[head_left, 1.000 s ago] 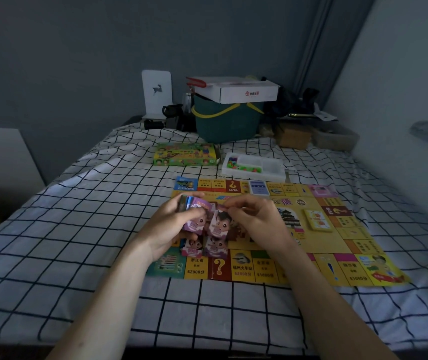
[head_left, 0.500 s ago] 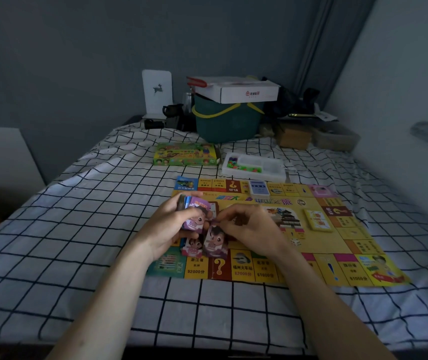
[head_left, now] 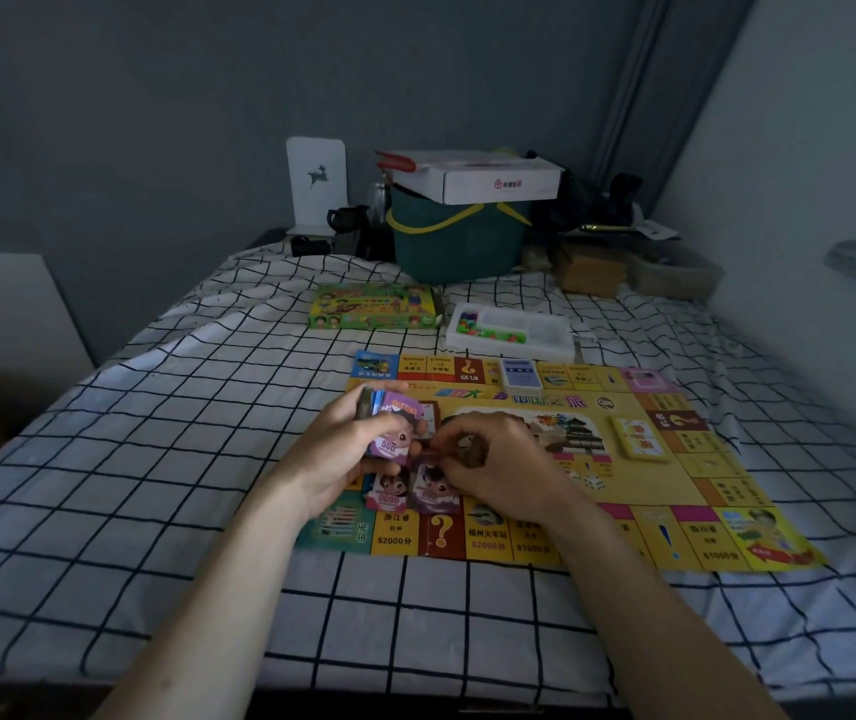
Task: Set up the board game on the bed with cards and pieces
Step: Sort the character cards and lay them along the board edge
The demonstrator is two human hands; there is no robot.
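Checked bed point(head_left: 156, 459), board point(head_left: 675, 511) mid-frame, left hand point(head_left: 343, 459) gripping stack point(head_left: 395, 428) as supply, right hand point(head_left: 488, 465) pinching one card point(head_left: 433, 491) down, likely sorting piles.

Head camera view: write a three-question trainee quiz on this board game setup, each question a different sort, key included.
1. True or false: the left hand holds a stack of play money in its grip.
2. Which lies on the game board? A) yellow card deck B) green basket C) white parts tray
3. Fill in: the right hand pinches a ____ over the bills laid on the board.

Key: 1 true; 2 A; 3 bill
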